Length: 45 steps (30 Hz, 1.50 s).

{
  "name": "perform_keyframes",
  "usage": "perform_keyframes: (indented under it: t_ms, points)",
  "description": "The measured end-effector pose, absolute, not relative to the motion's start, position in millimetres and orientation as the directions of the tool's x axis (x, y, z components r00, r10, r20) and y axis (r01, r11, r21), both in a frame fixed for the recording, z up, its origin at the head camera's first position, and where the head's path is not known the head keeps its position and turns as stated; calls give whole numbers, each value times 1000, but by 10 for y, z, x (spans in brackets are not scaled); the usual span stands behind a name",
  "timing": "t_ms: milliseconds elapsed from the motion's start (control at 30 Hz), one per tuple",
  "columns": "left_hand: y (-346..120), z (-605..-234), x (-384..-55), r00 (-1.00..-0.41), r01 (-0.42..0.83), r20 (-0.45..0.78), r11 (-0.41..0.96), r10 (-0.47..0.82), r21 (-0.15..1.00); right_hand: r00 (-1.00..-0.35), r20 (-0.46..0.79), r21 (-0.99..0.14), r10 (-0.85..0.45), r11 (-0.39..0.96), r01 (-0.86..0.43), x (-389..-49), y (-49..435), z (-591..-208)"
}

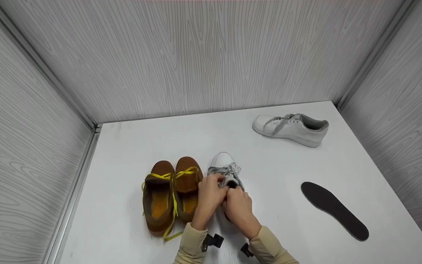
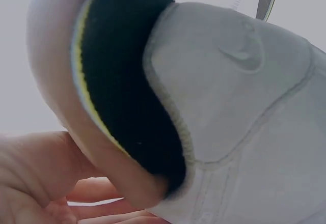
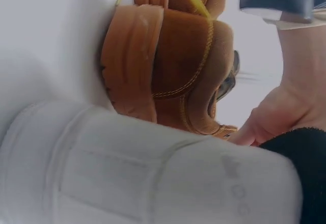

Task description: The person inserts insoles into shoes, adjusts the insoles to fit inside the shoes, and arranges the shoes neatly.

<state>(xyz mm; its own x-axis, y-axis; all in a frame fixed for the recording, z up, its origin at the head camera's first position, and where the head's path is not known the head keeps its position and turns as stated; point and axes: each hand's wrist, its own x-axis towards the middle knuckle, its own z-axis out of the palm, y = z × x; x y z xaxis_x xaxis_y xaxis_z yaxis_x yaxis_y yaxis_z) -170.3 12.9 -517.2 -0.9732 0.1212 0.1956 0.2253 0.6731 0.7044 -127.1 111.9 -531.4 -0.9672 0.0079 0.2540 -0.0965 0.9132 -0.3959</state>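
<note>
Both hands are at the opening of a white sneaker [image 1: 222,160], its toe pointing away. A black insole [image 2: 122,66] with a pale edge sticks up out of that opening, and its lower part is hidden inside the shoe. My left hand [image 1: 211,190] grips the sneaker's left side near the tongue, fingers along the outside and a digit at the collar. At the heel end, my right hand [image 1: 238,205] has curled fingers that appear to pinch the insole; their tips are hidden. The right wrist view shows the sneaker's heel [image 3: 153,173] close up.
Brown moccasins [image 1: 162,168] with yellow laces stand just left of the sneaker. Another white sneaker [image 1: 291,130] lies at the back right, and a dark loose insole [image 1: 333,209] lies flat on the right of the white table [image 1: 123,143]. Pale wood-grain walls enclose the table.
</note>
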Motion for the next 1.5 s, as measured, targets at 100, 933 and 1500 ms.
perform_keyframes:
  t_ms: [100, 933, 1500]
  points:
    - [137, -5171, -1704, -974, 216, 198, 677, 106, 704, -971, 237, -365, 5, 927, -84, -1256, 1117, -5259]
    - [98, -5167, -1694, -972, 233, 196, 650, 130, 723, -990, 124, -377, -74, 919, -116, -1099, 1128, -5017]
    - [122, -5193, -1696, -980, 194, 173, 659, 98, 727, -962, 224, -280, -155, 935, -216, -1215, 1133, -5278]
